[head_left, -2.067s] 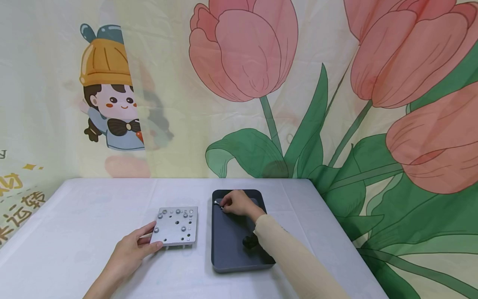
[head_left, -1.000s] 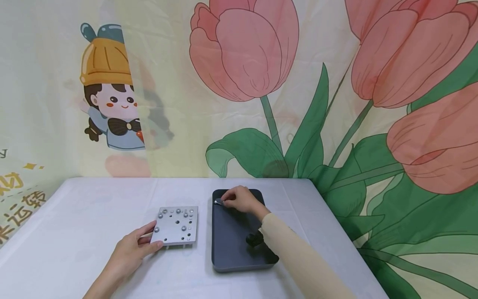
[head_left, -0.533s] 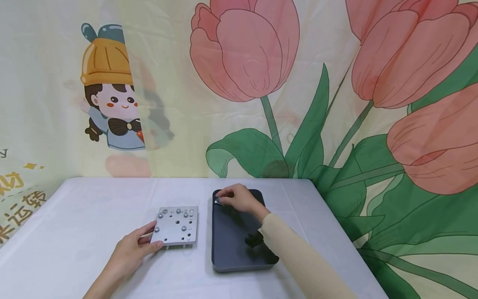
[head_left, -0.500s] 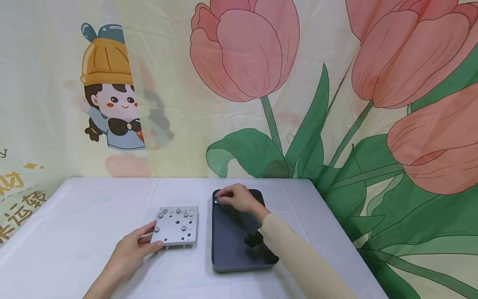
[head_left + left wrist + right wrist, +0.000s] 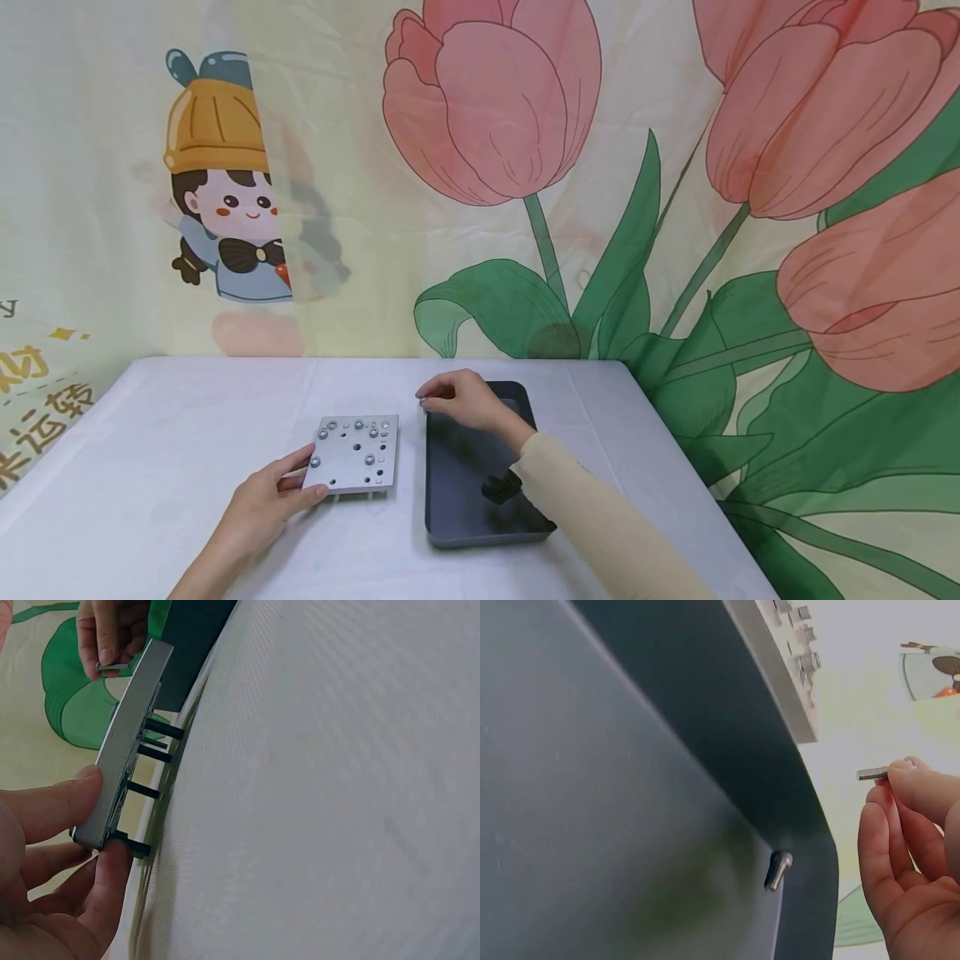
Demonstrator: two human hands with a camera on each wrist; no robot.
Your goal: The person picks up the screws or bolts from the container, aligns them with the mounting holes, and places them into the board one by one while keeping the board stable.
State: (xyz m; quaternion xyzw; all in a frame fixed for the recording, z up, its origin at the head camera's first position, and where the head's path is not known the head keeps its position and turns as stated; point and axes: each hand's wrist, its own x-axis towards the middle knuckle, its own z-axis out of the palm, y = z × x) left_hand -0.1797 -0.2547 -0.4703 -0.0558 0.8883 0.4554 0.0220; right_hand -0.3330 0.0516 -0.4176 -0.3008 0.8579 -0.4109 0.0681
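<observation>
My left hand (image 5: pixel 258 504) grips the left corner of a square silver metal plate (image 5: pixel 348 458), thumb on its near edge and fingers underneath. Several bolts stand in the plate's holes; other holes are open. In the left wrist view their dark threaded shanks (image 5: pixel 159 754) stick out below the plate (image 5: pixel 124 750). My right hand (image 5: pixel 472 404) is over the far left rim of a dark grey tray (image 5: pixel 457 517). Between thumb and fingertips it pinches a small threaded bolt (image 5: pixel 872 774), its head partly hidden. Another bolt (image 5: pixel 778 870) lies in the tray's corner in the right wrist view.
A white cloth (image 5: pixel 187 417) covers the table, with the tray standing right of the plate. A black device (image 5: pixel 501 487) sits at my right wrist, above the tray. Behind the table hangs a curtain (image 5: pixel 360 250) printed with tulips and a cartoon figure.
My right hand has moved from inside the tray's far left corner leftward past the rim, carrying a bolt. My left hand and the plate have stayed in place.
</observation>
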